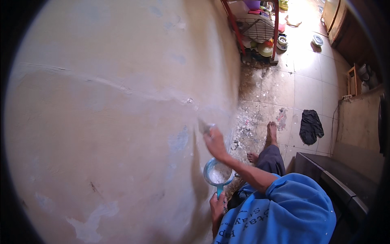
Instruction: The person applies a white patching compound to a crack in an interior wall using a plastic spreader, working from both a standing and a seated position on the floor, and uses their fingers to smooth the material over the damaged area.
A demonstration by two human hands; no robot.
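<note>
My left hand [217, 204] is closed around the handle of a blue dipper [206, 179], held close to the wall. White paste [219, 173] lies inside the dipper. Above it, my right hand [214, 143] grips what looks like a putty knife [203, 125], its blade up against the beige wall [122, 142]; motion smears the tool and fingers. A whitish, uneven seam [122, 86] runs across the wall toward the blade, with a small rough pit [190, 100] near its end. My right forearm partly covers the dipper's rim.
Flakes and debris [245, 128] litter the floor tiles along the wall, beside my bare feet. A red-framed rack [276, 32] with bowls and baskets stands ahead. A black cloth [311, 127] lies on the tiles. Dark furniture [325, 179] is close on my right.
</note>
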